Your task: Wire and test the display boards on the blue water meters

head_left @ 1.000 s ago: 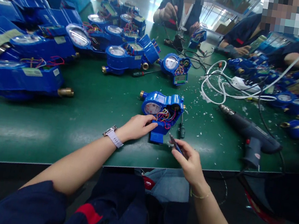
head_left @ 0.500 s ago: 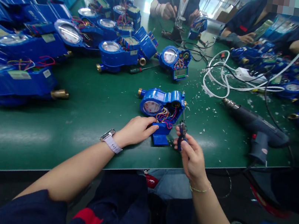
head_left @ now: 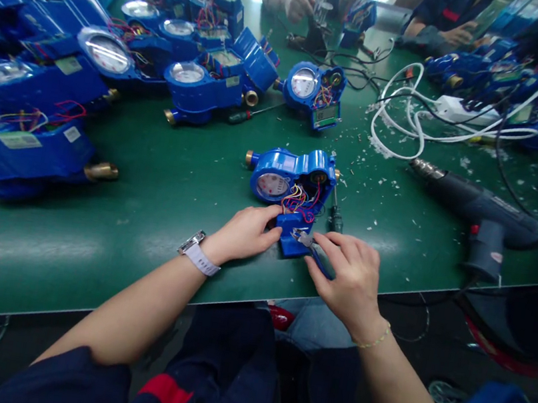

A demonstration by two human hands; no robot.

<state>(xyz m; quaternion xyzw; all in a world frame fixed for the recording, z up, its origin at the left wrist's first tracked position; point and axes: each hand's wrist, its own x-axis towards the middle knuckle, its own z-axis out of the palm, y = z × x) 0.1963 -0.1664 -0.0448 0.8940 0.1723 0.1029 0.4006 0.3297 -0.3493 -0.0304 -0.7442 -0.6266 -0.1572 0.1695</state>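
Note:
A blue water meter (head_left: 289, 162) with a round dial lies before me, its housing uncovered and red, yellow and white wires (head_left: 298, 200) spilling out at the near side. My left hand (head_left: 248, 231), closed, grips the left edge of the blue cover (head_left: 295, 248) in front of the meter. My right hand (head_left: 353, 273) is closed around small cutting pliers (head_left: 320, 259) with dark blue handles. Their metal jaws rest at or just above the cover; whether something is between them I cannot tell. A screwdriver (head_left: 336, 218) lies right of the meter.
A heat gun (head_left: 481, 201) lies at the right, near a white power strip (head_left: 467, 112) and looped white cable. Blue meters (head_left: 27, 159) crowd the left side. Another opened meter (head_left: 302, 85) sits further back, beside a second screwdriver (head_left: 246, 116). Co-workers' hands (head_left: 298, 5) show across the table.
My right hand has moved left with the pliers, turning them from upright to pointing left over the blue cover. My left hand keeps its hold. The view has shifted slightly.

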